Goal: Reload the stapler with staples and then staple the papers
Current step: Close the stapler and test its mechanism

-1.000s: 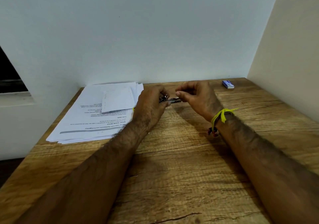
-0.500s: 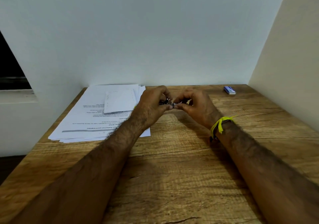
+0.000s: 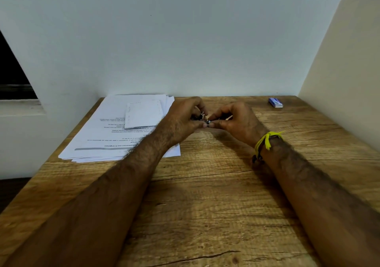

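Observation:
A small dark metal stapler (image 3: 202, 118) is held between both hands near the back middle of the wooden table (image 3: 205, 205). My left hand (image 3: 181, 122) wraps around its left part. My right hand (image 3: 236, 122) pinches at its right end, fingertips touching the left thumb. Most of the stapler is hidden by my fingers, and I cannot tell whether staples are in it. A stack of printed white papers (image 3: 115, 135) lies at the back left, with a smaller folded sheet (image 3: 144, 113) on top. A small blue-and-white staple box (image 3: 275, 102) lies at the back right.
White walls close the table at the back and on the right. A dark window opening (image 3: 12, 77) with a ledge is on the left. A yellow thread band (image 3: 265, 141) is tied on my right wrist. Bare wood shows in front of my hands.
My right hand came in from a small gap to meet the left hand and now pinches the stapler's end. Both hands stay in the same spot on the table.

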